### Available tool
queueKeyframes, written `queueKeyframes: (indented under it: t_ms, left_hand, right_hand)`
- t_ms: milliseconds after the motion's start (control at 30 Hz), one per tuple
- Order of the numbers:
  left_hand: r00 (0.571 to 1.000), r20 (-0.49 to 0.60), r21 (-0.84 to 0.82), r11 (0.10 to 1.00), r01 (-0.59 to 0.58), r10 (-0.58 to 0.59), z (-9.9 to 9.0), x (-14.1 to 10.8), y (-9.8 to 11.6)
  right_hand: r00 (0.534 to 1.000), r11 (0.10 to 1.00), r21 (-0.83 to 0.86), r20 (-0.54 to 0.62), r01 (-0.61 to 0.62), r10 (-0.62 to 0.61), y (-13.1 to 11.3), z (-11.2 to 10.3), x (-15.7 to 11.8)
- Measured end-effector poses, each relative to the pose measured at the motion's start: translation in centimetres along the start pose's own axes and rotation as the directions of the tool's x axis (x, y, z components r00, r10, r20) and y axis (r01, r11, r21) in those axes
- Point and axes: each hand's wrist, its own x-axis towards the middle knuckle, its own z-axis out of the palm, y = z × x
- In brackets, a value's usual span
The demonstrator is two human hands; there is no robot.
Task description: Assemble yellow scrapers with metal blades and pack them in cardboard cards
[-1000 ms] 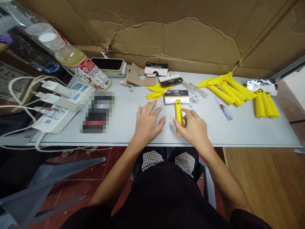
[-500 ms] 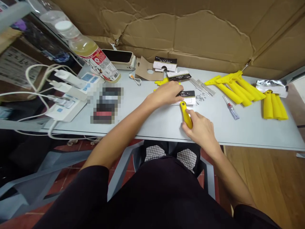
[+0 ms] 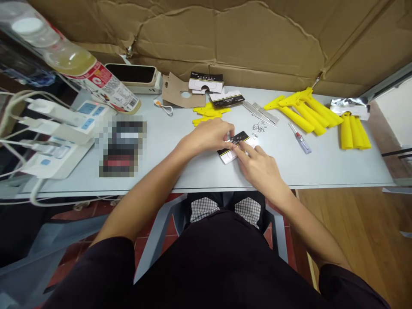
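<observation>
A black-and-white packaging card (image 3: 227, 157) lies at a slant near the table's front edge, between my two hands. My left hand (image 3: 213, 135) pinches its upper edge with thumb and fingertips. From the lower right, my right hand (image 3: 260, 164) grips the card too, its fingertips meeting those of the left. Fingers hide part of the card, and no yellow handle shows in either hand. Just beyond lie small metal screws (image 3: 258, 127) in a loose pile, flat metal blades (image 3: 261, 114) and flat yellow plastic parts (image 3: 210, 111).
Yellow handled tools (image 3: 305, 112), a clear-handled screwdriver (image 3: 301, 140) and yellow sleeves (image 3: 354, 134) lie to the right. More cards (image 3: 206, 81) and a cardboard piece (image 3: 180, 93) are at the back. Leftward stand a bottle (image 3: 109, 86), a black-screened device (image 3: 131, 77) and a power strip (image 3: 64, 165).
The yellow handle that my right hand held is out of sight. Both hands have come together on the packaging card, which is now turned at a slant and nearer me. The view has shifted right.
</observation>
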Motion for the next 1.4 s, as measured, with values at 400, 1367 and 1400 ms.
queueKeyframes:
  t_ms: [400,1367,1400]
  left_hand:
    - [0.998,-0.052,-0.06,0.998,-0.026,0.023,-1.5,-1.5,-1.2]
    - [0.999,-0.026,-0.027,0.999,-0.028,0.027,-1.1,-1.2,-0.5]
    - [0.999,-0.028,-0.026,0.999,-0.025,0.024,-1.0,-1.2,-0.5]
  right_hand:
    - [0.999,0.993,0.118,-0.03,-0.027,0.03,4.4,-0.4,-10.8]
    - [0.723,0.717,-0.145,-0.284,-0.681,0.629,35.3,-3.3,-3.6]
    - [0.732,0.722,-0.148,-0.257,-0.676,0.632,35.5,-3.1,-3.3]
